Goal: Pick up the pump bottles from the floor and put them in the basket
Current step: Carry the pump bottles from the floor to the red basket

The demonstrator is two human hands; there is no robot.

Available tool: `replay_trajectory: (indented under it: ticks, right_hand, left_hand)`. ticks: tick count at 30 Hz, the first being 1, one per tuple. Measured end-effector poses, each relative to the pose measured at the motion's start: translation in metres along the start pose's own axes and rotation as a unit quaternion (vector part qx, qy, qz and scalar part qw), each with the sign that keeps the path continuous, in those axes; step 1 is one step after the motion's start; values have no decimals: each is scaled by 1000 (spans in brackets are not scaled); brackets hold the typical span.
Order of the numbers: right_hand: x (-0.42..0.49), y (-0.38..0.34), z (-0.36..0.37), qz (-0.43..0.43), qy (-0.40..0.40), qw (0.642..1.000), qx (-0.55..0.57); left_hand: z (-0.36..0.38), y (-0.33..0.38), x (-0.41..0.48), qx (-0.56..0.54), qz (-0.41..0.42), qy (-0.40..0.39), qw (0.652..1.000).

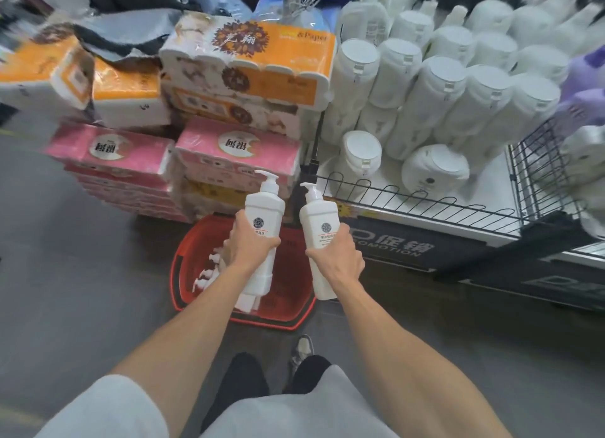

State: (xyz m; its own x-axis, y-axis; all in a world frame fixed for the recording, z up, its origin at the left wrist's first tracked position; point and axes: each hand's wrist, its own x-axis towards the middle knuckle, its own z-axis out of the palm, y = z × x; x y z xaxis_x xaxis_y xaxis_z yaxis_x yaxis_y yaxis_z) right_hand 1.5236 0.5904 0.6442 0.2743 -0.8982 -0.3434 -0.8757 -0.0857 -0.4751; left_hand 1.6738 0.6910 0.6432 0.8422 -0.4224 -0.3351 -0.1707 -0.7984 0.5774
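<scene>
While aloft, bottles (pixel 264 208) waist-deep in grips (pixel 250 241).

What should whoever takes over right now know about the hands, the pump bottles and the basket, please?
Left hand: grips the first pump bottle, upright above the red basket.
Right hand: grips the second pump bottle, upright near the basket's right rim.
Done: several stored bottles already lie in the basket.
Left: lower both held bottles in. No more show on the visible floor.
</scene>
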Motion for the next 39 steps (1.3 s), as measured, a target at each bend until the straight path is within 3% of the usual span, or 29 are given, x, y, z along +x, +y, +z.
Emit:
replay_trajectory:
  ticks: [17,26,33,39]
  right_hand:
    - [-13,-14,108,109,60,992,37]
    - [39,32,227,125,73,988,58]
    - [91,80,308,109,72,990,48]
    - [131,109,378,100,139,984,44]
  left_hand:
    - [8,-71,60,7,68,-87,994]
    - [116,-142,121,-44,70,-96,992]
    - [199,-190,154,-10,64,-90,994]
    - [276,-225,185,-26,64,-84,994]
